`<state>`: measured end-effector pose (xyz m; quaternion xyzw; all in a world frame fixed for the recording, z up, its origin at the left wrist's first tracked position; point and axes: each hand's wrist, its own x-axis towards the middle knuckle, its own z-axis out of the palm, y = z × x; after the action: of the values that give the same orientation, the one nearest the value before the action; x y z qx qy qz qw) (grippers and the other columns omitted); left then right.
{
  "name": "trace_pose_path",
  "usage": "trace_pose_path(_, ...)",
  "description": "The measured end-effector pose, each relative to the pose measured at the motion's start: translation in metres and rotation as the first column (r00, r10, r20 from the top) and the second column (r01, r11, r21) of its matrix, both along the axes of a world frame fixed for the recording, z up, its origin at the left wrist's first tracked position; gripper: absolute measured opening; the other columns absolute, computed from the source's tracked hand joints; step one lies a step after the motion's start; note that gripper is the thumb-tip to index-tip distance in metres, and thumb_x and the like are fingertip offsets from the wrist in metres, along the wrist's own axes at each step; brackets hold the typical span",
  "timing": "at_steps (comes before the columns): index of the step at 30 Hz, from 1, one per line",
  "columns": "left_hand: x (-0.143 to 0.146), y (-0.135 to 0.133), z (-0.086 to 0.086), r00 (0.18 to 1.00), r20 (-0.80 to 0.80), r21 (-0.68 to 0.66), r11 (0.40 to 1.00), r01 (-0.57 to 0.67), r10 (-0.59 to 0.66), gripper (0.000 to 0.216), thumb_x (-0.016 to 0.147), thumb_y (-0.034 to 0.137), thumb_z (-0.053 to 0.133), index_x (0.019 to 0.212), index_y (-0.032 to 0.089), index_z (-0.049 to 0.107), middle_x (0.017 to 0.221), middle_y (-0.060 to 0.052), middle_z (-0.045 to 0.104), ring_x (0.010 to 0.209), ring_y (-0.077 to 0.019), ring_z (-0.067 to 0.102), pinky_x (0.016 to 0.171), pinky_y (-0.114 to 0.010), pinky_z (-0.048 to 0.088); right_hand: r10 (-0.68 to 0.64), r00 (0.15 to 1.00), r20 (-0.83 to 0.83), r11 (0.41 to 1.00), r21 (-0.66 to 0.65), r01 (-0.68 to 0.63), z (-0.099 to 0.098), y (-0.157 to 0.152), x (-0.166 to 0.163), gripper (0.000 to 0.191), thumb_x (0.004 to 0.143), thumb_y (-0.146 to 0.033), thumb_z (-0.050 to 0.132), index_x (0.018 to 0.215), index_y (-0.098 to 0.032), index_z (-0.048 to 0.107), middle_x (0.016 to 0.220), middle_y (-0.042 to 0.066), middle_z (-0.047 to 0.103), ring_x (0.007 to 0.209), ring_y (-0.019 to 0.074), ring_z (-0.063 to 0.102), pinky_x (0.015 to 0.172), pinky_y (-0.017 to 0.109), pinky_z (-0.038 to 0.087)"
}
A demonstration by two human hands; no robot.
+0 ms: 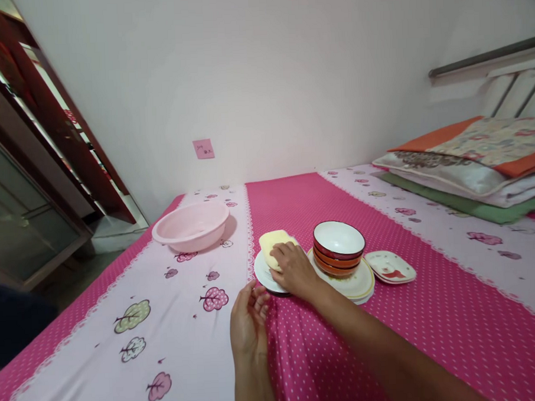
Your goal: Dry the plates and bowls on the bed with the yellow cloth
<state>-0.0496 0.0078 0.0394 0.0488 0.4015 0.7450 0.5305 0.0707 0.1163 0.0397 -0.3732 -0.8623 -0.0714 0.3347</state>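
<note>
My right hand (293, 269) is closed on a pale yellow cloth (271, 240), bunched up and pressed on a white plate (262, 276). The cloth and the hand cover much of that plate. Close to the plate's near left edge is my left hand (249, 313), palm turned up, fingers loosely curled and apart, with nothing seen in it. Whether its fingertips touch the rim I cannot tell. Just right of my right hand, a stack of bowls (339, 239), white inside with red and orange outsides, stands on a larger cream plate (362, 282) with a yellow rim.
Small squarish dishes (391, 266) with a red print lie stacked right of the bowls. A pink basin (192, 227) stands at the left back. Folded bedding (465, 162) is piled at the far right. A pink note (204, 149) sticks to the wall behind the patterned bedspread (185, 340).
</note>
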Motion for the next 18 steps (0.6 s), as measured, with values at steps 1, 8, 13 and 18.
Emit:
trace_pose_path(1,0.0,0.0,-0.001,1.0,-0.001,0.001,1.0,0.003,-0.003,0.012,0.096,0.013,0.059,0.098,0.01,0.07,0.073,-0.005,0.074,0.056,-0.0105,0.068,0.056,-0.018,0.053,0.0,1.0,0.006,1.0,-0.022,0.0,-0.004,-0.003,0.001,0.022,0.088,-0.023,0.077,0.108,-0.016,0.069,0.115,0.014,0.073,0.106,0.0326,0.06,0.09,0.043,0.046)
trace_pose_path(8,0.005,0.005,-0.013,0.995,-0.094,0.019,1.0,0.013,-0.011,0.024,0.078,0.023,0.076,0.098,0.011,0.07,0.073,-0.003,0.073,0.056,-0.0097,0.064,0.054,-0.018,0.048,0.046,0.999,-0.016,0.991,-0.124,-0.047,-0.008,-0.013,0.004,0.044,0.09,-0.032,0.077,0.129,-0.014,0.065,0.135,0.016,0.071,0.123,0.0346,0.062,0.104,0.05,0.05)
trace_pose_path(13,0.006,0.011,-0.031,0.963,-0.268,0.021,1.0,0.018,-0.012,0.039,0.061,0.035,0.086,0.091,0.014,0.071,0.055,0.008,0.057,0.048,-0.0075,0.048,0.05,-0.02,0.037,0.012,0.991,-0.131,0.99,-0.141,-0.031,-0.017,-0.047,0.034,0.047,0.1,-0.026,0.057,0.145,-0.011,0.055,0.149,0.02,0.061,0.139,0.0309,0.055,0.118,0.049,0.044)
trace_pose_path(18,0.008,0.011,-0.052,0.888,-0.453,-0.098,0.994,0.039,-0.079,0.04,0.061,0.033,0.082,0.094,0.012,0.073,0.045,0.01,0.05,0.045,-0.0087,0.041,0.049,-0.022,0.029,-0.173,0.967,-0.185,0.812,-0.582,0.034,-0.069,-0.123,0.104,0.042,0.097,-0.031,0.043,0.126,-0.014,0.069,0.121,0.019,0.076,0.11,0.0297,0.075,0.097,0.045,0.06)
